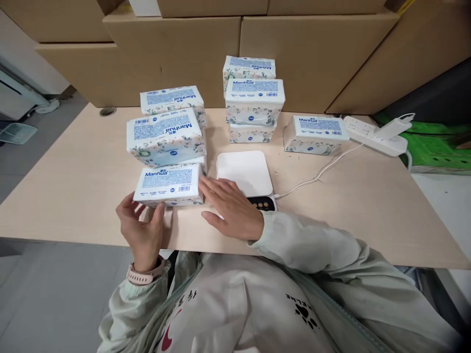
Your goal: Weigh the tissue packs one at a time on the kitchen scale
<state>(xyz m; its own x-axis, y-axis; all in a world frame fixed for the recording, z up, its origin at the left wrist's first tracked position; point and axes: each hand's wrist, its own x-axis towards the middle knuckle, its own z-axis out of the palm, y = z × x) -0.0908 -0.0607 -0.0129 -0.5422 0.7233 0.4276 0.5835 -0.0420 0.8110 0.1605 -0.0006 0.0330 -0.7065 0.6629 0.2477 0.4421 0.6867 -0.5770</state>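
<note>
A tissue pack (168, 182) with blue Manhua print lies at the front of the left-hand group of packs. My left hand (142, 226) grips its near left corner, thumb on the front face and fingers at the left end. Against the pack's right end rest the fingertips of my right hand (230, 206), whose fingers are stretched out and hold nothing. Directly behind is another tissue pack (165, 137), raised on a stack and slightly turned. My right hand and wrist partly cover a white scale (245, 171) with a dark button panel.
More tissue packs (255, 103) are stacked at the back middle. A single pack (314, 135) sits to the right, beside a white power strip (375, 135). A white cable (320, 174) runs from there to the scale. Cardboard boxes (176, 59) line the table's back edge.
</note>
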